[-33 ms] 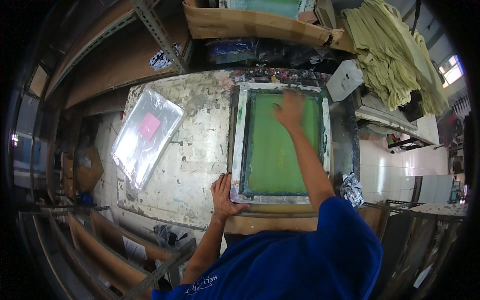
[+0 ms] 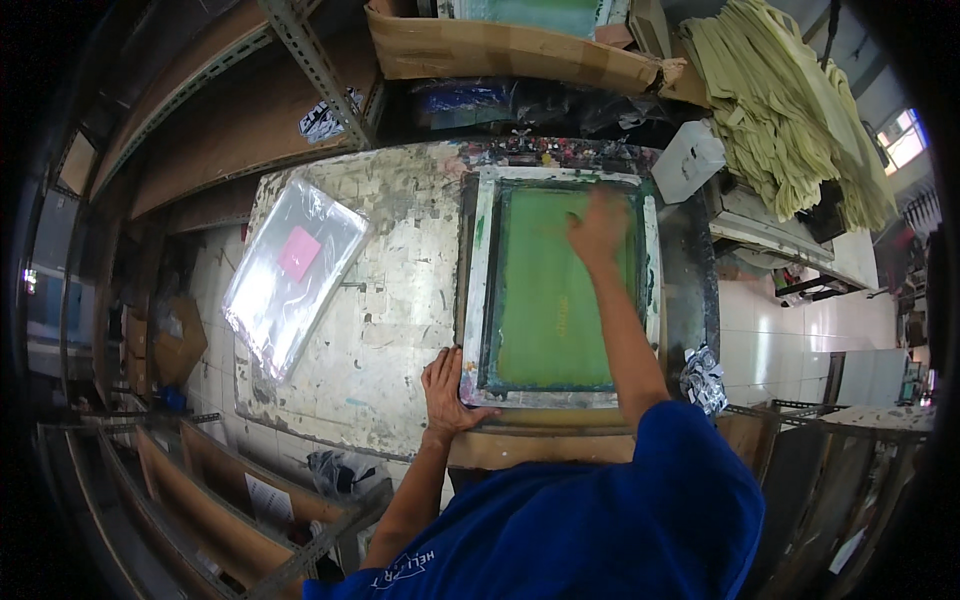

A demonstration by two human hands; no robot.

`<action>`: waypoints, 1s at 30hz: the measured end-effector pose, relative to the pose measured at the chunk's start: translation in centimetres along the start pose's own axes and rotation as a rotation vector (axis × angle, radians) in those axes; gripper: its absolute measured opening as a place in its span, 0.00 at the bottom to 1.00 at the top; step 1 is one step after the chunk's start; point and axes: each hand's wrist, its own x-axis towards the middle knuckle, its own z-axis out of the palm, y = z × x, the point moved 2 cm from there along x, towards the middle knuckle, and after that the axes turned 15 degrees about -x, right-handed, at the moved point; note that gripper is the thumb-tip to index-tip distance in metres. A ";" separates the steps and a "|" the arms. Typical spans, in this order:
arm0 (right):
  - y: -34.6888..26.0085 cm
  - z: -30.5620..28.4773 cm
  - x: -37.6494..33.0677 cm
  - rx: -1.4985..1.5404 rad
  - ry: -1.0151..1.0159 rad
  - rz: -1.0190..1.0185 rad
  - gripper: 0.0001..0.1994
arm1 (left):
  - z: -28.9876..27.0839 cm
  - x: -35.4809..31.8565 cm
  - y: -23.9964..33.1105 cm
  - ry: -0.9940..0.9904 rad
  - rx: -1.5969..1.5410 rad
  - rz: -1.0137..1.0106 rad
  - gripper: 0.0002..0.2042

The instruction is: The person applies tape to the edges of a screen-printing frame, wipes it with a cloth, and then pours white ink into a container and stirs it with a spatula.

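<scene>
A screen-printing frame [image 2: 652, 290] with pale, paint-stained edges lies on the worktable, its mesh [image 2: 530, 300] green with faint small lettering low in the middle. My right hand [image 2: 600, 230] is over the upper right part of the mesh. Its thumb points left, but the fingers are smeared by motion, and I cannot tell whether anything is under them. My left hand [image 2: 447, 392] rests open on the near left corner of the frame and the table edge beside it, fingers stretched forward and thumb out to the right. Nothing is in it.
On the stained worktable [image 2: 400, 290], a clear plastic packet [image 2: 325, 225] with a pink square [image 2: 299, 254] lies left. A white plastic container [image 2: 690, 160] stands far right, crumpled foil-like material [image 2: 703, 380] near right. Yellowish cloths [image 2: 770, 110] hang beyond; a cardboard box [image 2: 520, 55] sits behind.
My right hand has shifted a little to the right across the upper mesh. My left hand and the frame have stayed in place.
</scene>
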 end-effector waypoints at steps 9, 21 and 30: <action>12.8 -0.4 -6.7 0.093 -0.054 0.313 0.25 | -0.2 0.2 0.5 -0.018 -0.007 0.033 0.58; 12.9 1.4 -1.1 0.138 -0.088 0.263 0.32 | 1.9 2.9 0.4 0.136 -0.020 -0.010 0.55; 12.9 1.9 -1.1 0.143 -0.198 0.235 0.36 | 2.2 2.7 -0.1 0.104 0.020 -0.036 0.56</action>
